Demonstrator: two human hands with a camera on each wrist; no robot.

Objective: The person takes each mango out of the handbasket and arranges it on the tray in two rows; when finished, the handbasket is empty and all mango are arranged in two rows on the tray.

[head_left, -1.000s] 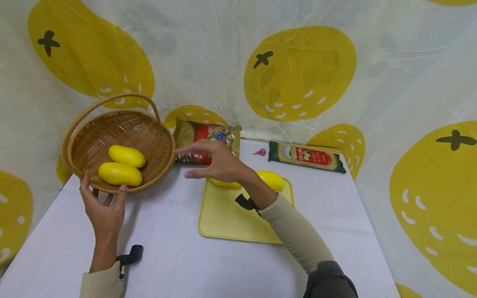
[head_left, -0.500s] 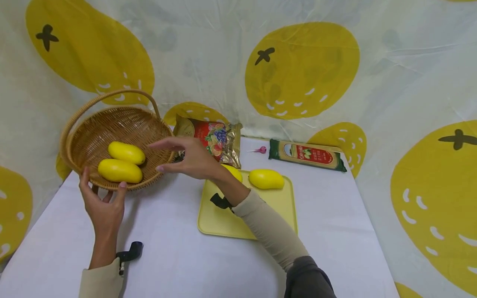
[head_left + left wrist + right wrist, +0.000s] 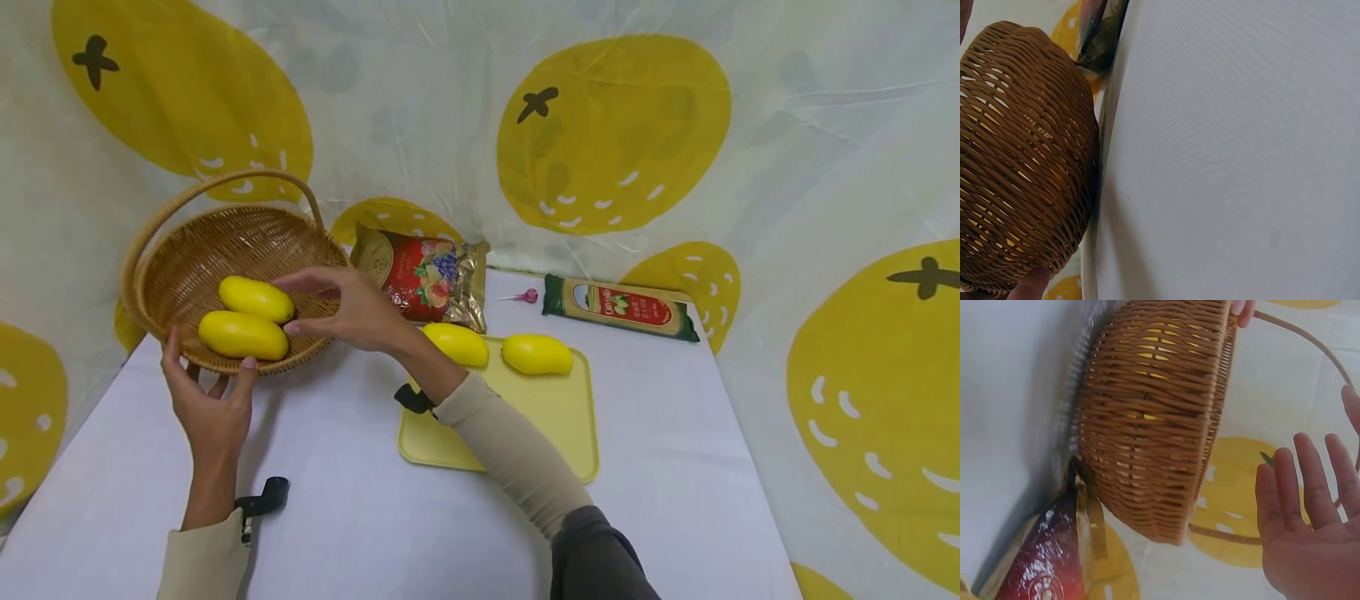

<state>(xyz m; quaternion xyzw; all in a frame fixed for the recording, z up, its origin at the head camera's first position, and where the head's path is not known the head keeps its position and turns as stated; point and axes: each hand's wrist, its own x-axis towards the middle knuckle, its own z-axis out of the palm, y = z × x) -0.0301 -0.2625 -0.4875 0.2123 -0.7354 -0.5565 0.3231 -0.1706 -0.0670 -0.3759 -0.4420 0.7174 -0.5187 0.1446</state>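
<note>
A wicker basket (image 3: 300,358) with an arched handle stands tilted at the table's left, its opening turned toward me. My left hand (image 3: 213,417) grips its near rim, thumb on the edge; the left wrist view shows a fingertip against the weave (image 3: 1029,156). Two yellow mangoes lie inside, a front mango (image 3: 243,335) and a rear mango (image 3: 257,298). My right hand (image 3: 356,312) reaches over the basket's right rim, thumb and fingers apart at the right ends of both mangoes. In the right wrist view that hand (image 3: 1316,531) shows a bare palm with straight fingers.
On a yellow tray (image 3: 540,425) right of the basket lie a left mango (image 3: 459,344) and a right mango (image 3: 537,355). Behind them are a red and gold food bag (image 3: 420,279), a pink lollipop (image 3: 530,296) and a green-ended Olivoilà packet (image 3: 618,307). A printed curtain (image 3: 420,100) backs the table.
My right hand has moved left from beside the basket to over its inside, up to the mangoes. The tray's mangoes have come into fuller view. My left hand keeps its grip.
</note>
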